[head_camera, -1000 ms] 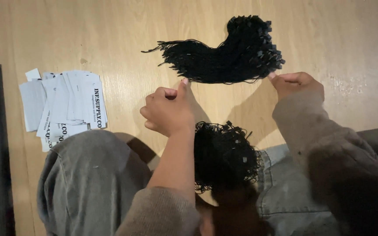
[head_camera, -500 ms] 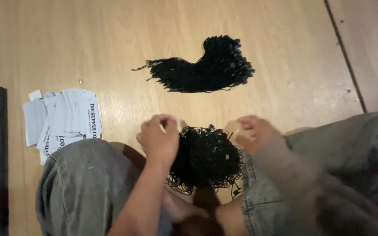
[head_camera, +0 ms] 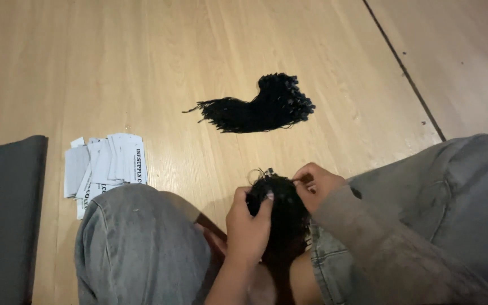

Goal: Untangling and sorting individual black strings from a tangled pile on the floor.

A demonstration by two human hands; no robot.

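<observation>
nearest the camera, two knees in grey jeans frame the view, the left knee low at the left and the right knee filling the lower right corner. between them, in the lap, sits a dense black bundle of cords, and both hands work on it. the left hand comes up from below, its fingers curled around the bundle's left side with the thumb pressed against the top of it. the right hand, in a grey-brown sleeve, comes in from the right with its fingertips pressed together in a pinch on a thin strand at the bundle's upper edge; a small loop of cord sticks out just above, near the floor. the two hands sit close to each other, one on each side of the bundle.

further out, on the pale wooden floor, a fanned stack of white printed paper tags lies just beyond the left knee, with a dark grey mat beside it at the left edge. farther still, well apart from the hands, a second black bunch of cords lies on the floor, its thick end to the right and loose thin ends trailing left. a dark seam runs diagonally across the boards at the upper right.
</observation>
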